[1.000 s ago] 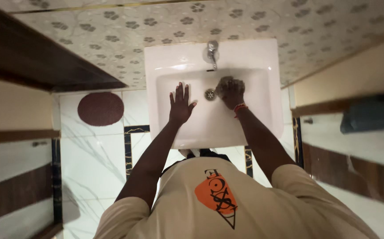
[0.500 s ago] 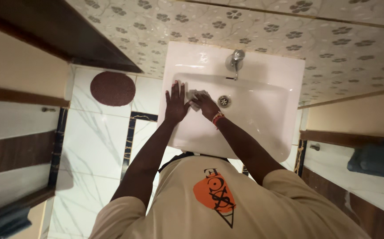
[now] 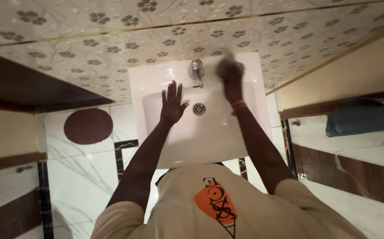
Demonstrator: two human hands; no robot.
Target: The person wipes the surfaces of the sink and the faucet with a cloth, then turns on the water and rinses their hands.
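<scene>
We stand over a white sink [image 3: 209, 146] set against a flower-patterned wall [image 3: 112, 31], and our work here is wiping that sink down. Judging by how it looks now, the bowl reads glossy and free of marks, so the basin itself seems largely dealt with; the flat back ledge and the area round the tap [image 3: 197, 71] look like the part in hand, and the left ledge and front rim may remain. We cannot tell wet from dry.

Our right hand [image 3: 230, 75] is up on the back ledge, just right of the tap, fingers curled down. It is blurred, so we cannot tell for sure what it grips; a pale smear just above the knuckles may be a cloth, but we cannot confirm it. A red band [image 3: 238, 106] sits at that wrist, below the hand.

Our left hand [image 3: 172, 104] lies flat with fingers spread wide, holding nothing, pressed on the bowl's inner left slope. The drain [image 3: 199, 108] is just right of it, touching neither hand, and below the tap.

On the floor, well left of both hands, lies a round brown mat [image 3: 88, 126].
</scene>
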